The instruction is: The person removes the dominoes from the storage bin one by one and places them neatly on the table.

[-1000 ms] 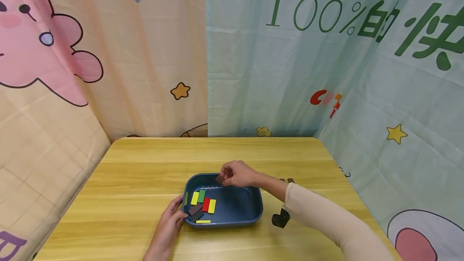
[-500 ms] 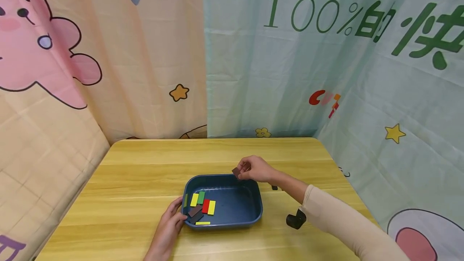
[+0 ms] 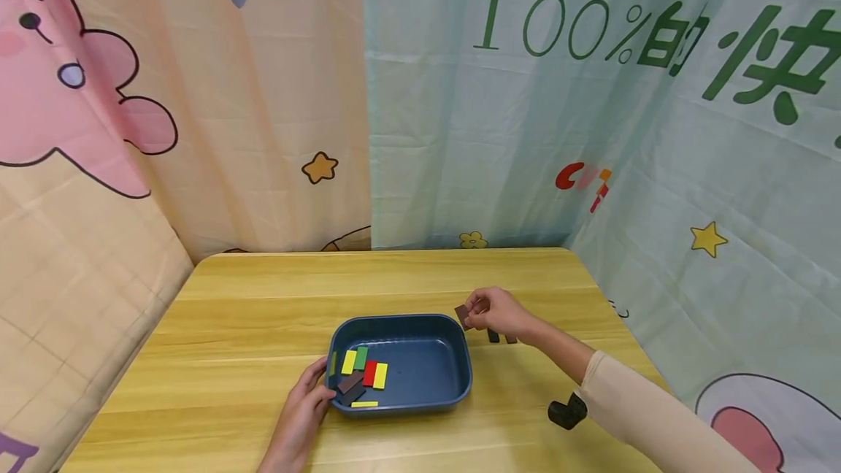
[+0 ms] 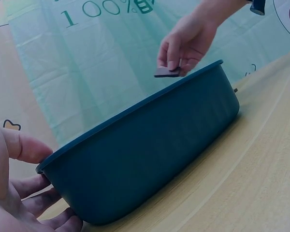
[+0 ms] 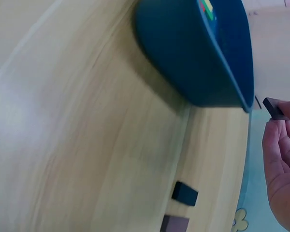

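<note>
Head view: our right hand (image 3: 501, 312) pinches a dark brown block (image 3: 462, 317)
Left hand (image 3: 307, 400): we clasp the blue bin (image 3: 423, 371)

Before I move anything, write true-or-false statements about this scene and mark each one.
1. The right hand pinches a brown block. True.
2. Both hands hold blocks. False: the left hand grips the blue plastic bin.
3. The bin is upside down. False: it stands upright on the wood-grain table.
4. A black block and another brown block lie outside the bin. True.
5. Everything inside it is black. False: it holds a red block and a green block.
6. A yellow block lies beside the red block. True.
</note>
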Demonstrator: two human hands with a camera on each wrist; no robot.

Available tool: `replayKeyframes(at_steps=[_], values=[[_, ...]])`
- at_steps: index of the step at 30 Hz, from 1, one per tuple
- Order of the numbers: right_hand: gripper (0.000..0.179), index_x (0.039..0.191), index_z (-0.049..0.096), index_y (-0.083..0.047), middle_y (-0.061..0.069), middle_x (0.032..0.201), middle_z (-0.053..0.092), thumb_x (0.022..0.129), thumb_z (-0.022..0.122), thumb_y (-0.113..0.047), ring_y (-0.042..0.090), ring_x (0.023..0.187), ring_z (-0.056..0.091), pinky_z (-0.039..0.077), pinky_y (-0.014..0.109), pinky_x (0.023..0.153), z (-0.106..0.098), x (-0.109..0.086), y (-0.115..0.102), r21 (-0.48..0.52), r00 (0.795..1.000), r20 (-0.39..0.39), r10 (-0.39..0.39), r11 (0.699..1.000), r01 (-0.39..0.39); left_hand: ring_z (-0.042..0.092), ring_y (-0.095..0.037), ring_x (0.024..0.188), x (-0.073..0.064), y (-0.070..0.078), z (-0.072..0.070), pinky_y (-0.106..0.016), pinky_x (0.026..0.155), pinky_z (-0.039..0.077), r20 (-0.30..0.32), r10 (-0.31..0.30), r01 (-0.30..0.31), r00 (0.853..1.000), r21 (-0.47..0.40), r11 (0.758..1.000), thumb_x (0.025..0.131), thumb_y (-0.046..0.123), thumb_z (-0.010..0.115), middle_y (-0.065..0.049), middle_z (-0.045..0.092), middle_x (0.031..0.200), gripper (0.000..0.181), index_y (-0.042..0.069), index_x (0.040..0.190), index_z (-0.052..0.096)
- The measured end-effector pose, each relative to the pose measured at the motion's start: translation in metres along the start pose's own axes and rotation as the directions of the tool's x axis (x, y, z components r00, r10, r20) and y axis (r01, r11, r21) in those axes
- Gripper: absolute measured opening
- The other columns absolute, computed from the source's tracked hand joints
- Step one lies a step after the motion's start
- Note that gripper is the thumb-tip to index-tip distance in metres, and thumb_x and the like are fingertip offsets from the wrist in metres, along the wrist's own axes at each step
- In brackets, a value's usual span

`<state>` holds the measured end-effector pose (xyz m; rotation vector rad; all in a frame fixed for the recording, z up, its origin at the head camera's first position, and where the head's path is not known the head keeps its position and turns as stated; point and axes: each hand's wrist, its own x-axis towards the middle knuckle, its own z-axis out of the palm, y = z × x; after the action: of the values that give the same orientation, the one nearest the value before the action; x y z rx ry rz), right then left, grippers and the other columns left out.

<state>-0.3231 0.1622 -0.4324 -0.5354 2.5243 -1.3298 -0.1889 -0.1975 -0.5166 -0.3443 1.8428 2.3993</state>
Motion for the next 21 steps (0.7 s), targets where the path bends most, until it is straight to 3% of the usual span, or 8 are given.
replayKeyframes(at_steps=[11, 21], values=[[0.018, 0.103, 0.064, 0.004, 0.012, 0.090, 0.070, 0.090, 0.073, -0.005, 0.029, 0.084, 0.068, 0.058, 0.052, 0.078, -0.015, -0.023, 0.039, 0.091, 0.994, -0.037, 0.100, 0.991, -0.096, 0.031, -0.034, 0.142, 0.000, 0.002, 0.001, -0.017, 0.092, 0.043, 0.007, 0.006, -0.006, 1.000, -0.002, 1.000, 0.098, -0.004, 0.044, -0.025, 0.018, 0.166, 0.063, -0.002, 0.159, 0.027], [0.020, 0.106, 0.062, 0.011, 0.013, 0.093, 0.069, 0.092, 0.072, 0.002, 0.025, 0.087, 0.070, 0.060, 0.044, 0.078, -0.018, -0.047, 0.070, 0.171, 0.982, -0.078, 0.171, 0.973, -0.156, 0.032, -0.034, 0.141, -0.001, 0.000, 0.000, -0.017, 0.091, 0.043, 0.006, 0.009, -0.009, 1.000, 0.002, 1.000, 0.097, -0.003, 0.045, -0.026, 0.019, 0.165, 0.064, -0.003, 0.159, 0.028]])
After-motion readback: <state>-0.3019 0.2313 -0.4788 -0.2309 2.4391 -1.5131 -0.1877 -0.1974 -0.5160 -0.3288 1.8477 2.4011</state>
